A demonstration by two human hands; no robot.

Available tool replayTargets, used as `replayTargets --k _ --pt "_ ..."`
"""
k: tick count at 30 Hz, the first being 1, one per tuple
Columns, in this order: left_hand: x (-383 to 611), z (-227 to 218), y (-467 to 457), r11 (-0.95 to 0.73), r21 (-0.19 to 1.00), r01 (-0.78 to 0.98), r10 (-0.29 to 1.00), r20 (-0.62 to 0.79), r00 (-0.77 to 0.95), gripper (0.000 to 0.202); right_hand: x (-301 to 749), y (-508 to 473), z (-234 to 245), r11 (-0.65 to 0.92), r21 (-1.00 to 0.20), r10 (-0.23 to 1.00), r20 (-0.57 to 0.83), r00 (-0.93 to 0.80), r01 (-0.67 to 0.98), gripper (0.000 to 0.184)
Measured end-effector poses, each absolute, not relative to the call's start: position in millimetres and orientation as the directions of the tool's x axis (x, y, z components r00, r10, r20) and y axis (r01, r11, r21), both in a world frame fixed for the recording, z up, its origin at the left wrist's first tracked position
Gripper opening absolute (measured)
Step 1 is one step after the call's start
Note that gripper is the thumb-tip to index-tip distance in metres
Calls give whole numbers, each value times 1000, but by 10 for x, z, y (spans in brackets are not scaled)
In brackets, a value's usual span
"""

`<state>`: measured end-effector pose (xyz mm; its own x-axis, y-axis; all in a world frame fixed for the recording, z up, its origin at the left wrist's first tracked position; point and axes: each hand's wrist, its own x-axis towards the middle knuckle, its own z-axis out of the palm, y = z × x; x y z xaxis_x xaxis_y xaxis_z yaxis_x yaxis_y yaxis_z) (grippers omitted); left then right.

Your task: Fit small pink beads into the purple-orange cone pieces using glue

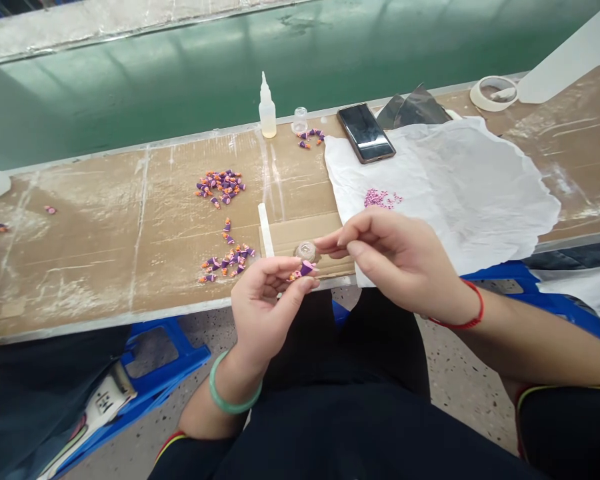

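Note:
Between the thumb and fingers of my left hand is a small purple, pink and orange figurine, tilted and partly covered by the fingertips. My right hand is closed just to the right, with fingers bent and pressed together; anything in them is hidden or too small to make out. Its fingertips are close to a small round clear container, which sits on a piece of cardboard just beyond the figurine. Tiny pink pieces lie on a white cloth beyond my right hand.
Similar figurines lie in a far pile, a near pile and a small group. A white strip, dropper bottle, clear cup, phone and tape roll are around. Another person's leg shows at left.

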<state>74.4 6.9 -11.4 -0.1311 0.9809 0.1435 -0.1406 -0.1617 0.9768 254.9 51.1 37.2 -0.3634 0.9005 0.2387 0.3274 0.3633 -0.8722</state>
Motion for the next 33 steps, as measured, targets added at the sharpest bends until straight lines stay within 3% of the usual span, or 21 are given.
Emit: replayTargets --k 4,7,10,16,19,22,28,31,33 --pt "546 -156 153 -230 956 180 968 244 -63 6 2666 544 303 388 -856 901 273 -338 342 11" --pt "255 -247 257 -328 797 507 931 365 29 4 2758 584 232 401 -837 900 285 -329 371 14" --pt "-105 -327 394 -273 650 709 929 369 19 12 2843 628 162 402 -819 906 292 -306 408 16" --pt "-598 -311 819 -52 629 775 951 268 -153 6 2938 664 82 378 -811 922 289 -256 446 18" --pt "-633 -263 982 6 617 787 986 127 -106 9 2966 656 64 366 -808 929 288 -232 462 16" --pt "-587 -231 1066 -2 589 808 996 77 -54 14 2999 647 47 351 -799 936 280 -215 488 15" --pt "-432 -190 1202 182 516 837 982 -60 -177 18 3035 644 4 318 -816 948 259 -186 482 14" --pt "-363 -145 1272 177 481 859 984 -109 -142 11 3032 641 -11 320 -819 947 254 -198 477 14" --pt "-333 -109 1311 132 438 889 988 -128 -84 17 3034 637 -17 321 -821 946 256 -198 473 14"
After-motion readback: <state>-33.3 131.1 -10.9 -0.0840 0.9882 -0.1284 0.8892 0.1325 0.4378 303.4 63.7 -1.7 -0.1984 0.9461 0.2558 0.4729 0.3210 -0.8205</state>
